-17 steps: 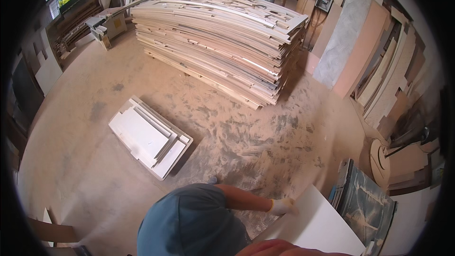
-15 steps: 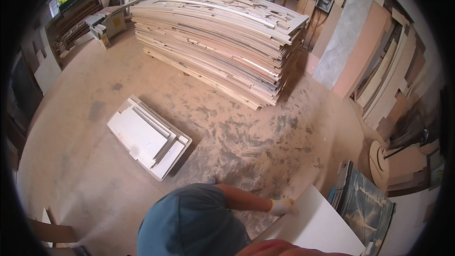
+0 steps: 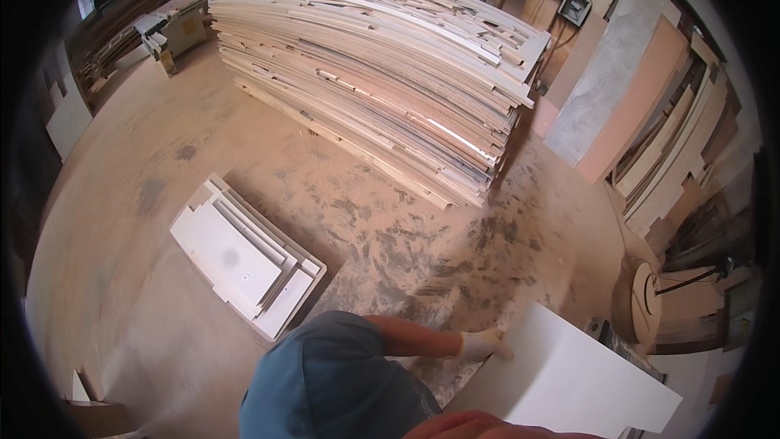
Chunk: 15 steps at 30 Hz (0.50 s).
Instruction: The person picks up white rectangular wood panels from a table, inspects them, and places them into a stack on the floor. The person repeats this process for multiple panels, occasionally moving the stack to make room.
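Observation:
My left hand, in a white work glove, is closed on the left edge of a large white panel at the lower right. My bare left forearm reaches across from a blue sleeve. The panel slants and covers most of a dark machine part, which shows only along the panel's far edge. Part of my right arm lies along the bottom edge of the picture; my right hand is out of sight.
A stack of white boards lies on the dusty floor to the left. Beyond it rises a big pile of wooden sheets. Boards lean on the right wall, near a round disc. A machine stands far left.
The white panel has moved right with my left hand on it, and now covers much of the dark machine part. My view has shifted slightly.

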### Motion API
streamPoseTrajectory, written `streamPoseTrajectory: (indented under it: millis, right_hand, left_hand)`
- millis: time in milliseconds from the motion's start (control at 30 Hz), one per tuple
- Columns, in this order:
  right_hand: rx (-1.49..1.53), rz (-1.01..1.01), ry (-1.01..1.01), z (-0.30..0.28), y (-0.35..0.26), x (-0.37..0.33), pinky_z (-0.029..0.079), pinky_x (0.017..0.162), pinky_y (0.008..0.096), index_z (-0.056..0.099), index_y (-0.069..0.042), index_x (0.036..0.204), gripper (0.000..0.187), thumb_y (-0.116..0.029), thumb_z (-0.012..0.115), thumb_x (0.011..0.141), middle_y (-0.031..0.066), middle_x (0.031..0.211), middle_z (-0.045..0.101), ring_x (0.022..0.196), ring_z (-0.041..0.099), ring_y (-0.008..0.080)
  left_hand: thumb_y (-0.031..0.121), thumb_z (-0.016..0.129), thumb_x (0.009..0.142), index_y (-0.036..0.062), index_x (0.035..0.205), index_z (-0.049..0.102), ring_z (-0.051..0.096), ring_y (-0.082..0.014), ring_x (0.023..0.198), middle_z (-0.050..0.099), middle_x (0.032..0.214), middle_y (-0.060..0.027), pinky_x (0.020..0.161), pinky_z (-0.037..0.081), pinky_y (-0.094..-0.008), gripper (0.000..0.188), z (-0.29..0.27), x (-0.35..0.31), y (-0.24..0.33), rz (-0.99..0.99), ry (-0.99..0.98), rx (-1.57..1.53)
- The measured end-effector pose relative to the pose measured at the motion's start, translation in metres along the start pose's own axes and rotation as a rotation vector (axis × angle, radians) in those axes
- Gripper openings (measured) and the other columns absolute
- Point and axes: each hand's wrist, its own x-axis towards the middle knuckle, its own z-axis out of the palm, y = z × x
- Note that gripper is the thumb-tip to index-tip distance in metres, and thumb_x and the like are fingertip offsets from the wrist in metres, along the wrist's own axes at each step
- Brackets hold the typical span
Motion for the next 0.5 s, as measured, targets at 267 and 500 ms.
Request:
streamPoseTrajectory:
  millis: [267,500]
  right_hand:
    - [0.06,0.153,0.042,-0.007,-0.018,-0.024,0.049,0.094,0.0437,0.07,0.0,0.116,0.067,-0.062,0.05,0.1,0.028,0.108,0.07,0.106,0.068,0.0345]
    - [0.367,-0.084,0.211,-0.019,-0.067,0.011,0.054,0.075,0.0479,0.074,0.011,0.092,0.062,-0.048,0.057,0.102,0.029,0.083,0.073,0.081,0.074,0.0359]
  left_hand:
    - [0.006,0.071,0.092,-0.0027,0.142,0.056,0.068,-0.0245,0.118,0.068,0.132,-0.0141,0.101,0.056,-0.0407,0.053,-0.066,0.014,0.083,0.165,-0.102,-0.19]
    - [0.016,0.066,0.097,-0.003,0.143,0.055,0.066,-0.0309,0.121,0.065,0.137,-0.0175,0.107,0.051,-0.0461,0.051,-0.128,0.012,0.165,0.175,-0.146,-0.353]
